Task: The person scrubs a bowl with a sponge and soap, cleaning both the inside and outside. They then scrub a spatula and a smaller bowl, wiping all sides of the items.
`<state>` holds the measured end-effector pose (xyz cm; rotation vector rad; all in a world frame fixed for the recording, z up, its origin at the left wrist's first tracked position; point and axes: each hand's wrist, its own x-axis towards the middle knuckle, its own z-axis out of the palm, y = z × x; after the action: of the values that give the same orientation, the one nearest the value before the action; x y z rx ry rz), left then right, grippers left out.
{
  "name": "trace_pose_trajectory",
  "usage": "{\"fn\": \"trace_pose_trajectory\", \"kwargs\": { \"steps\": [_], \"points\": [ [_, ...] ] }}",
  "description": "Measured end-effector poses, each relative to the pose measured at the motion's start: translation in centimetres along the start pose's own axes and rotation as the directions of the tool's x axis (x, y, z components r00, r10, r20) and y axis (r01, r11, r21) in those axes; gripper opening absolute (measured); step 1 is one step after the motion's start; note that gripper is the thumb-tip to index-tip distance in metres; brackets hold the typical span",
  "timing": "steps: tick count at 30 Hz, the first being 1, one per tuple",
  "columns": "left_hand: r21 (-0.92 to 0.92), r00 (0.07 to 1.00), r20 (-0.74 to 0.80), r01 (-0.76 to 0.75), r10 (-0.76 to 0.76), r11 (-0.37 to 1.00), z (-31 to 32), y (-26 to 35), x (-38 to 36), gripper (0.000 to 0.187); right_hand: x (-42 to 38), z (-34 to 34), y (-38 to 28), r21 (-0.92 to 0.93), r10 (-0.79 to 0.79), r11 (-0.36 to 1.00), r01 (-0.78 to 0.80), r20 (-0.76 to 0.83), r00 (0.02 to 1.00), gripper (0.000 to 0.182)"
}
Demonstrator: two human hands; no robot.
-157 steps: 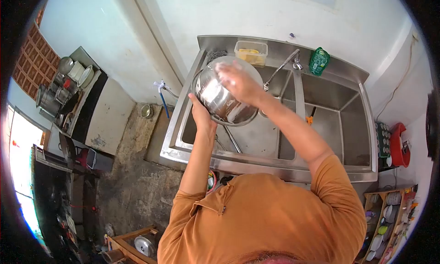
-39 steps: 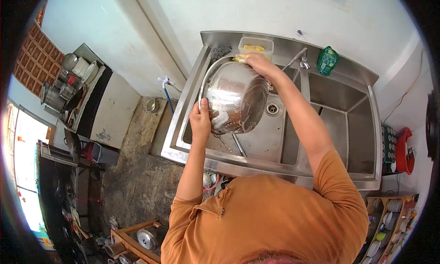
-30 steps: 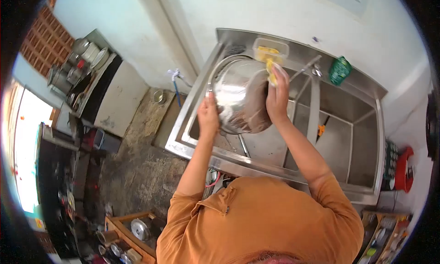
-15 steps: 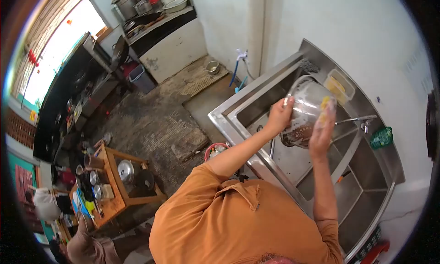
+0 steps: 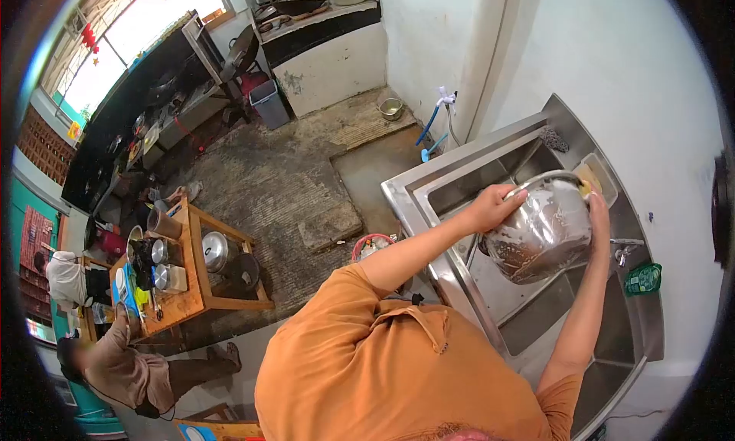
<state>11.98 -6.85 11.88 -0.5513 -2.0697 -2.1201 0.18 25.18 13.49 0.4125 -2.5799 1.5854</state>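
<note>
A soapy metal pot point(image 5: 540, 234) is tilted over the sink point(image 5: 417, 188), with suds streaked across its outer wall. My left hand point(image 5: 494, 209) grips the pot's rim on the left, thumb on the upper side. On the far right side of the pot is my right hand point(image 5: 599, 217), its fingers curled at the rim around a yellow sponge point(image 5: 585, 188). The sponge is mostly covered by the fingers.
Behind the pot, a clear plastic container point(image 5: 605, 179) and a grey scourer point(image 5: 553, 139) lie on the sink ledge. A faucet point(image 5: 624, 251) and green packet point(image 5: 643, 279) are at right. Another person point(image 5: 134, 364) stands by a wooden table point(image 5: 197, 288).
The pot has been tipped so its rim faces more upward, and has come nearer to me. My right hand has moved with the sponge from the pot's side up to its rim.
</note>
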Motion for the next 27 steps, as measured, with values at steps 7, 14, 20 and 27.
{"fn": "trace_pose_trajectory", "kwargs": {
  "steps": [7,14,20,27],
  "points": [
    [-0.453,0.966,-0.149,0.124,-0.213,0.883,-1.2,-0.6,0.9,0.04,-4.5,2.6,0.2,0.781,0.343,0.589,-0.208,-0.009,0.939,0.04],
    [-0.418,0.907,-0.224,0.241,-0.357,0.876,-1.3,-2.3,0.9,0.043,-4.4,2.0,0.1,-0.471,-0.067,0.88,-0.063,-0.255,0.965,0.029],
    [-0.734,0.866,-0.211,0.166,-0.454,0.659,0.4,-2.0,2.0,0.055,-5.1,3.1,5.8,-0.1,-0.172,0.984,0.145,-0.369,0.913,0.029],
    [-0.802,0.881,-0.248,0.048,-0.404,0.596,1.3,-3.3,4.9,0.054,-11.3,11.1,0.8,-0.091,-0.027,0.995,-0.037,-0.61,0.792,0.038]
  ]
}}
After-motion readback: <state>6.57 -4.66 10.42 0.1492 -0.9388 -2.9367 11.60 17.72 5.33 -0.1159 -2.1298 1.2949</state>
